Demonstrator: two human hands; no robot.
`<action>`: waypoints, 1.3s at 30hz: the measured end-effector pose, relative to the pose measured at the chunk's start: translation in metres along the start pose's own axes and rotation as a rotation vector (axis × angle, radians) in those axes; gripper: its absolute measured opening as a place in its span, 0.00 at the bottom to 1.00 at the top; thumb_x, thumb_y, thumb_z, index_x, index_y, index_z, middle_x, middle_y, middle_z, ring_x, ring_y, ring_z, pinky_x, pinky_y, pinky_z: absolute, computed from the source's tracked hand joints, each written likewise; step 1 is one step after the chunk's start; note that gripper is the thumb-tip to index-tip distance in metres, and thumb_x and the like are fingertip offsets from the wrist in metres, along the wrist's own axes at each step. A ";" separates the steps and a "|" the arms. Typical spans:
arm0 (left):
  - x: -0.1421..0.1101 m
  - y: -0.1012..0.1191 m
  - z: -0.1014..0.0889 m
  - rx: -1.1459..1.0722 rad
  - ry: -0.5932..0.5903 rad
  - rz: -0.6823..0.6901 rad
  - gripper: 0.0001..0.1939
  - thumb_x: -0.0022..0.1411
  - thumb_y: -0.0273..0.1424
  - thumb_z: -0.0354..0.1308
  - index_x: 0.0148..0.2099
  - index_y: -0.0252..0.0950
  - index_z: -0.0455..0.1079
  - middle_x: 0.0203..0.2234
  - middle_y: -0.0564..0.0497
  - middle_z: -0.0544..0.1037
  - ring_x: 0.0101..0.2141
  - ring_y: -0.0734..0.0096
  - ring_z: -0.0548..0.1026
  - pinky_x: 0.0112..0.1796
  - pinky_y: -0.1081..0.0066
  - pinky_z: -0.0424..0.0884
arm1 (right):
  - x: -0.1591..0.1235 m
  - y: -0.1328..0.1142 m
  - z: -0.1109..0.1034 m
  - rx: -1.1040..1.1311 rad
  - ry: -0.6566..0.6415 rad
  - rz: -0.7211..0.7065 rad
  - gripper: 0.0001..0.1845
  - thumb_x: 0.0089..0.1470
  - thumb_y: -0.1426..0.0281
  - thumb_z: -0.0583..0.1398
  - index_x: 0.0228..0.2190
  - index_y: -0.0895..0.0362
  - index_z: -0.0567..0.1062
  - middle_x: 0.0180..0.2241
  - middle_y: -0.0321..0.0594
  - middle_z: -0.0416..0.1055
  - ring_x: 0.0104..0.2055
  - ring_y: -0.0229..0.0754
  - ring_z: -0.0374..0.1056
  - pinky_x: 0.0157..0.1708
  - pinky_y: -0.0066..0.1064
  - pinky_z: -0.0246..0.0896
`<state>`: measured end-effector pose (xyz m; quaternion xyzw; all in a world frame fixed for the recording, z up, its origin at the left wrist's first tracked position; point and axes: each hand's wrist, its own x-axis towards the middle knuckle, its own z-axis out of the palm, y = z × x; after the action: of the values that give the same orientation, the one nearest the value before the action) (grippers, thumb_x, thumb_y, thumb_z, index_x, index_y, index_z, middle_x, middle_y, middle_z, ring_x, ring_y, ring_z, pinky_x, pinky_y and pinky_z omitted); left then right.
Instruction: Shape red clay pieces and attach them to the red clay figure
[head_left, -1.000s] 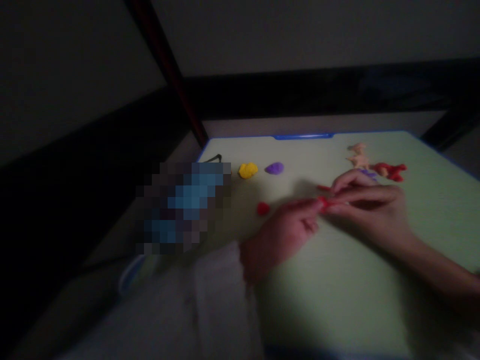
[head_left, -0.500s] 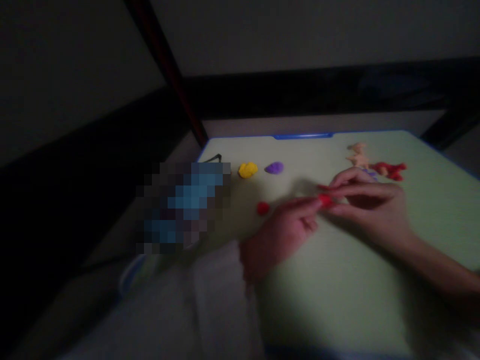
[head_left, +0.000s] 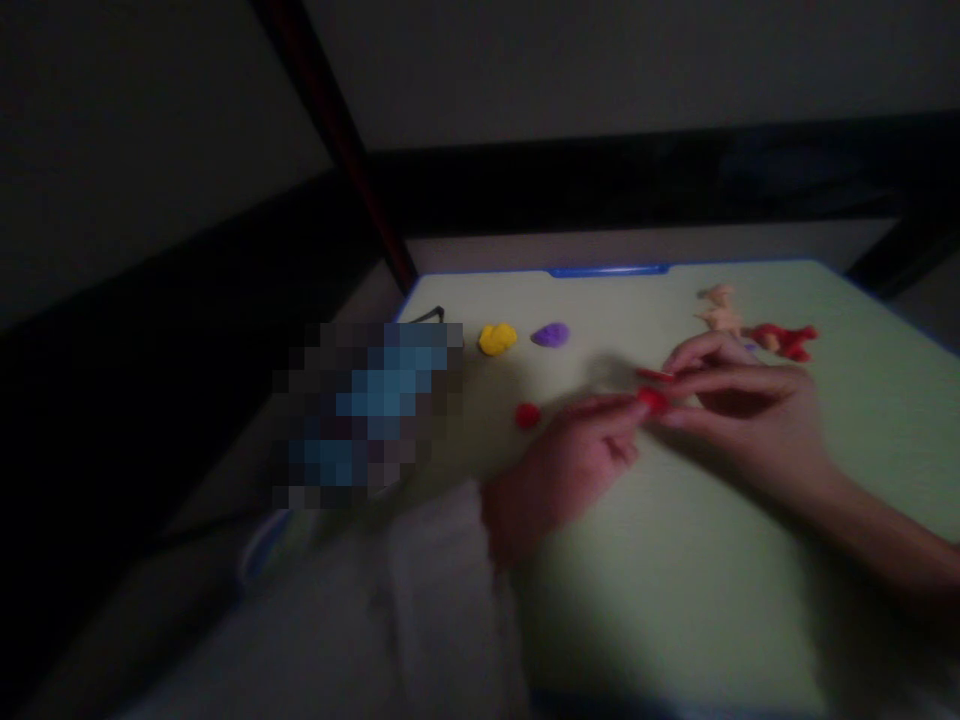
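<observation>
Between my two hands, above the table, is a small red piece of modelling clay (head_left: 651, 401). My left hand (head_left: 574, 455) pinches it from the left with thumb and forefinger, its other fingers curled in. My right hand (head_left: 750, 410) grips its right side between thumb and fingers. A second thin red piece (head_left: 654, 375) shows at the right hand's upper fingertips; whether it joins the first I cannot tell. A red clay lump (head_left: 527, 415) lies on the table just left of my left hand. The picture is dim and slightly blurred.
Yellow (head_left: 497, 339) and purple (head_left: 551, 335) clay lumps lie farther back on the pale table (head_left: 652, 620). Behind my right hand are a peach-coloured figure (head_left: 720, 310) and a red figure (head_left: 795, 342). A pixelated blue patch (head_left: 390, 390) covers something at the left edge.
Both hands stay nearly in place, still pinching the red clay. The piece looks slightly rounder, and the purple bit behind my right hand is more covered.
</observation>
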<state>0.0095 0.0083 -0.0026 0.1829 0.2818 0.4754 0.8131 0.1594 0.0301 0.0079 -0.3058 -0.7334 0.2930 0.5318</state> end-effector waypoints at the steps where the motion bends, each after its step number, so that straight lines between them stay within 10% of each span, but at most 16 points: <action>1: 0.000 0.000 0.000 -0.001 0.001 -0.006 0.06 0.51 0.20 0.57 0.24 0.32 0.71 0.19 0.55 0.66 0.20 0.84 0.57 0.24 0.79 0.54 | 0.000 0.000 0.000 0.003 0.005 -0.004 0.11 0.39 0.74 0.67 0.28 0.46 0.79 0.30 0.34 0.70 0.32 0.36 0.66 0.31 0.31 0.65; 39: -0.001 -0.001 0.002 -0.004 0.056 0.015 0.04 0.52 0.23 0.58 0.26 0.31 0.71 0.19 0.57 0.64 0.20 0.85 0.57 0.24 0.80 0.55 | 0.000 -0.002 -0.001 -0.047 0.009 -0.049 0.14 0.39 0.82 0.65 0.25 0.50 0.79 0.34 0.36 0.69 0.34 0.35 0.64 0.32 0.29 0.61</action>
<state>0.0112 0.0068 -0.0009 0.1703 0.3022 0.4870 0.8016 0.1601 0.0288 0.0098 -0.3014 -0.7449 0.2611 0.5348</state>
